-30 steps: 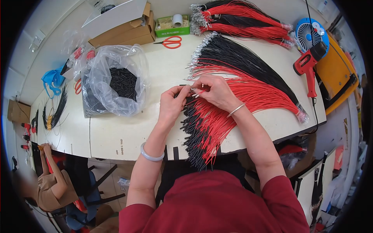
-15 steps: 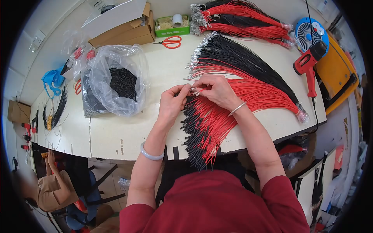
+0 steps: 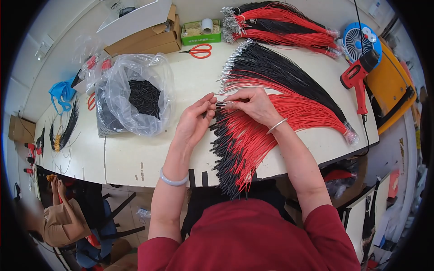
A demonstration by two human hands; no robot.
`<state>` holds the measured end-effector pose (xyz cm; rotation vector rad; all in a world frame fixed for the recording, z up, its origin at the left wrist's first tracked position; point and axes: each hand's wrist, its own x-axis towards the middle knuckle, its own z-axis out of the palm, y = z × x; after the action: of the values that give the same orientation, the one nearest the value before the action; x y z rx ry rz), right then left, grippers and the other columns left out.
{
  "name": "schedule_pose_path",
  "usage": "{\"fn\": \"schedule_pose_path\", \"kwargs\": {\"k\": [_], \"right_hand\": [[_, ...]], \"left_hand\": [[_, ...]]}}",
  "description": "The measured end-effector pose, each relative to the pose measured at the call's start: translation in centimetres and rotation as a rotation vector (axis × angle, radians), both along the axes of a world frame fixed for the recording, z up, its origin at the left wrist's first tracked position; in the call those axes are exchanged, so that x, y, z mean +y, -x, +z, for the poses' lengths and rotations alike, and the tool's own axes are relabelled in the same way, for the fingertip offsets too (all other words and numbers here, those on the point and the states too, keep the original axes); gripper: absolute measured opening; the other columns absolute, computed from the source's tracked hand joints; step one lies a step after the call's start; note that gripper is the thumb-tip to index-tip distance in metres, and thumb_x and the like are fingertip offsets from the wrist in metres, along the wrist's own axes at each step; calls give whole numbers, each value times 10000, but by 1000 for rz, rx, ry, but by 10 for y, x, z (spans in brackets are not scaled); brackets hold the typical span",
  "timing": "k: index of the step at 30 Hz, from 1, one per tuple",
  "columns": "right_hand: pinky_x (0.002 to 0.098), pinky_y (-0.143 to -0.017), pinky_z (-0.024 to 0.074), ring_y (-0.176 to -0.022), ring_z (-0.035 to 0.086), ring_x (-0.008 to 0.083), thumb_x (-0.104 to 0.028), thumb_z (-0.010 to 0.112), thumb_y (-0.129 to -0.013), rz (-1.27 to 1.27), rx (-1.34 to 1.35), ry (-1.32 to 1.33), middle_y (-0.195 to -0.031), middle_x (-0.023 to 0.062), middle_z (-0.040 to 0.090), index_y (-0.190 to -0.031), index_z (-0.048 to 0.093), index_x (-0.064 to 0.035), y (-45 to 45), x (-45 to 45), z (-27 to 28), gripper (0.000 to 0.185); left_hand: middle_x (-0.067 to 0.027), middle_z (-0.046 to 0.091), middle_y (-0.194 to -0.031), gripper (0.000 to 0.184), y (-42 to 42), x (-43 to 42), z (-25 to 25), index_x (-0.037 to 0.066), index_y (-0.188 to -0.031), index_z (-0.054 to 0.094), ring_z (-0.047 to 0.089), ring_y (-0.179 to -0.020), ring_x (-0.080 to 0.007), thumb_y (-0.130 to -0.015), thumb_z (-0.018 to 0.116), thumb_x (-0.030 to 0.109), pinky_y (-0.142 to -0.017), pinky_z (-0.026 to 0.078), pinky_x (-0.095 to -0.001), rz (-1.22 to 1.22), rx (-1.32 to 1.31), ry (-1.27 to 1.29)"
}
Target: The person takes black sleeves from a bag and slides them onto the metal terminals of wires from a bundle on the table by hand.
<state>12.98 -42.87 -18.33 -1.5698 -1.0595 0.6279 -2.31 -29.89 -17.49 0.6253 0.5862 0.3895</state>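
Note:
My left hand (image 3: 195, 119) is curled, palm partly turned up, with a small black tube (image 3: 204, 114) showing between its fingers. Its thumb and index tips meet near the end of a thin wire. Just to the right, my right hand (image 3: 254, 107) pinches red wire with light metal ends; its fingertips partly hide them. Below both hands fans a bundle of red wires (image 3: 289, 116), many of whose near ends carry black tubes (image 3: 224, 160). Black wires (image 3: 280, 72) with silvery ends lie beyond the red ones.
Left of my hands stands a clear plastic bag (image 3: 165, 90) of black tubes. Orange-handled scissors (image 3: 200, 51), a green box (image 3: 192, 37) and more wire bundles (image 3: 289, 27) lie at the back. A red heat gun (image 3: 357, 77) and blue fan (image 3: 357, 40) are right. Another person (image 3: 65, 217) sits lower left.
My left hand has drawn slightly left and turned, showing more of its palm and a black tube. My right hand stays nearly in place, its fingers still pinched.

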Motion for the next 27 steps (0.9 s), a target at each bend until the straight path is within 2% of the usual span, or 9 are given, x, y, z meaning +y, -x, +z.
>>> {"fn": "schedule_pose_path", "kwargs": {"k": [1, 5, 10, 15, 21, 24, 26, 27], "right_hand": [[225, -605, 456, -648, 555, 115, -28, 754, -811, 1, -1, 0, -838, 61, 724, -1012, 765, 0, -1, 1, -1, 203], [247, -566, 448, -610, 549, 135, -47, 763, -791, 32, -224, -242, -814, 69, 730, -1001, 772, -27, -6, 8, -13, 211], [261, -575, 451, -610, 544, 138, -61, 752, -808, 19, -185, -76, -829, 72, 731, -1016, 768, -25, -5, 0, 0, 211], [277, -593, 456, -624, 543, 147, -44, 735, -809, -15, -78, -76, -834, 76, 729, -1025, 762, -24, -4, 1, -2, 219], [231, -586, 429, -637, 527, 101, -26, 703, -842, -27, -140, -58, -802, 37, 699, -1010, 759, -24, 1, -1, 6, 178], [236, -592, 432, -651, 533, 101, -34, 694, -850, 8, -173, -48, -811, 33, 691, -981, 745, -14, 2, 0, 7, 142], [237, -594, 434, -655, 534, 101, -37, 691, -853, 15, -184, -44, -814, 32, 688, -971, 741, -11, 2, -1, 7, 131], [237, -599, 437, -661, 538, 103, -42, 691, -855, 20, -173, -38, -819, 32, 686, -969, 736, -10, 3, -1, 7, 127]], "left_hand": [[-131, 609, -1075, 281, 2, 4, -3, -71, -1252, 526, 492, -693, -53, -1009, 543, 71, -526, 395, -137, 1, -1, 0], [-178, 564, -1179, 344, 23, 33, -31, -101, -1325, 436, 548, -842, -110, -1008, 498, 17, -695, 469, -159, -116, -146, -82], [-191, 569, -1173, 344, 13, 21, -18, -104, -1327, 428, 568, -891, -130, -1017, 490, 32, -755, 490, -179, -10, -109, -2], [-160, 593, -1110, 349, 6, 5, 3, -87, -1329, 443, 574, -830, -115, -1015, 513, 48, -699, 500, -181, 68, 11, 93], [-131, 609, -1055, 351, 14, 18, -26, -74, -1335, 451, 569, -788, -111, -1020, 514, 67, -652, 493, -194, -38, -79, -12], [-118, 608, -1048, 301, 18, 31, -52, -53, -1302, 498, 547, -773, -106, -1023, 499, 60, -607, 453, -187, -355, -397, 41], [-114, 608, -1046, 287, 16, 28, -46, -45, -1292, 513, 540, -767, -104, -1024, 494, 57, -592, 439, -184, -464, -503, 60], [-111, 612, -1036, 283, 14, 24, -42, -42, -1288, 513, 534, -753, -98, -1031, 492, 77, -578, 426, -179, -388, -403, 42]]}}
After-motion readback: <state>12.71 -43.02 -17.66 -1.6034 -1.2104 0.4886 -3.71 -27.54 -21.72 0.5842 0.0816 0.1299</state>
